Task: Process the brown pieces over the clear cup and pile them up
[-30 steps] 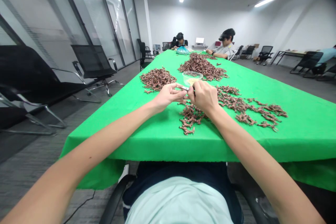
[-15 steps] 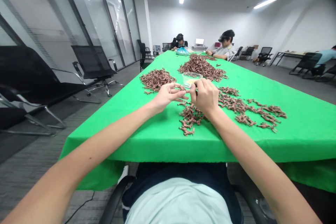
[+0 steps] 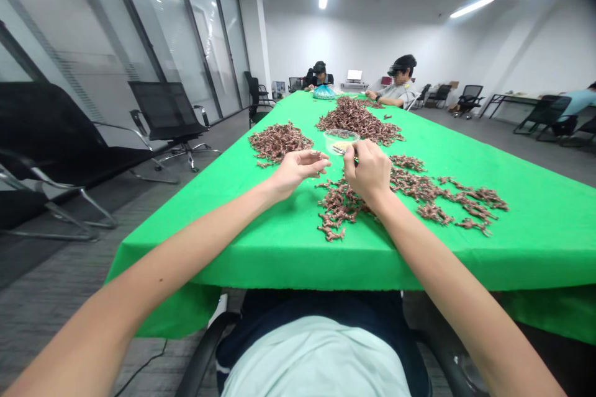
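Note:
My left hand [image 3: 296, 172] is closed, thumb against fingers, on a small brown figurine [image 3: 318, 154] that is mostly hidden. A little to its right, my right hand [image 3: 371, 170] is wrapped round a slim metal tool that looks like tweezers [image 3: 339, 149]. The tool's tip points left, in front of a clear round tub [image 3: 342, 135] with pale contents. Under and beside my right hand lies a spread of loose brown figurines [image 3: 338, 208]. The two hands are apart.
A pile of brown figurines [image 3: 280, 141] lies left of the tub, a larger heap [image 3: 356, 119] behind it. Scattered clusters [image 3: 465, 198] lie to the right on the green tablecloth [image 3: 223, 211]. Two people sit farther along the table, near a blue bag [image 3: 324, 92]. Office chairs [image 3: 167, 108] stand left.
My right hand has drawn slightly right, and the tool's tip has moved away from the left fingers toward the tub. My left hand has barely moved.

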`<state>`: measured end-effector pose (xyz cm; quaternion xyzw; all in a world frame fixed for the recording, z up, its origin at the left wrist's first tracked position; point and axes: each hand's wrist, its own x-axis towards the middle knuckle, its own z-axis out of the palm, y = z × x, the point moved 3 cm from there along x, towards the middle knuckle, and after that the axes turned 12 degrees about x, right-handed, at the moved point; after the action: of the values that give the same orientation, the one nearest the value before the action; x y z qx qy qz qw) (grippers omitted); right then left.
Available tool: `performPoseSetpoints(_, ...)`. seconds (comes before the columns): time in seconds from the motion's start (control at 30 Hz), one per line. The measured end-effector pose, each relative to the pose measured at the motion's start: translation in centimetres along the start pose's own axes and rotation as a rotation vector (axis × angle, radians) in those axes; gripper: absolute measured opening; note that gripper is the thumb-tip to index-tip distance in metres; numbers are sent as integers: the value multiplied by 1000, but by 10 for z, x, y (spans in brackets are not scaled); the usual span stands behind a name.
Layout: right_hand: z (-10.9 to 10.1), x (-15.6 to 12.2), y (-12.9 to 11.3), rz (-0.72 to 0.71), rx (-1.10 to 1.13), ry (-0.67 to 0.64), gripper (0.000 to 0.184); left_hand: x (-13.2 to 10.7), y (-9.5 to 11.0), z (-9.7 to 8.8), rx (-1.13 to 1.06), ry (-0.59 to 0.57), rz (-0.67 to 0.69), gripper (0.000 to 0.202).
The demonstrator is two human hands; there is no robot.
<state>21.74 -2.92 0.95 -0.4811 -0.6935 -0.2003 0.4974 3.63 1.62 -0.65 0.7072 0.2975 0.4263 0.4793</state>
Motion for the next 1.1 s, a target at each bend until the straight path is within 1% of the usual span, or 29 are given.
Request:
performPoseSetpoints(0.1, 1, 0, 1, 23, 6, -12, 34, 1, -3, 0, -19, 14, -7, 37)
performPoseSetpoints(0.27, 2, 0, 2, 27, 9, -7, 32, 2, -4, 0, -41, -1, 5, 36)
performPoseSetpoints(0.47, 0, 0, 1, 31, 25, -5, 32, -1, 2, 3, -65, -50, 39, 33)
performPoseSetpoints(0.6, -1, 0, 1, 43, 39, -11, 32, -2, 5, 6, -67, -112, 64, 36)
performPoseSetpoints(0.7, -1, 1, 1, 53, 41, -23, 33, -3, 5, 8, -94, -155, 71, 35)
performPoseSetpoints(0.83, 0, 1, 1, 53, 51, -31, 33, -2, 3, 9, -126, -179, 69, 32)
performPoseSetpoints(0.9, 0, 1, -1, 40, 61, -63, 33, -2, 4, 8, -127, -173, 77, 31)
performPoseSetpoints(1.0, 2, 0, -3, 32, 57, -118, 34, -1, 4, 8, -127, -135, 89, 31)
performPoseSetpoints(1.1, 2, 0, -4, 36, 46, -132, 36, -1, 5, 7, -132, -98, 85, 31)
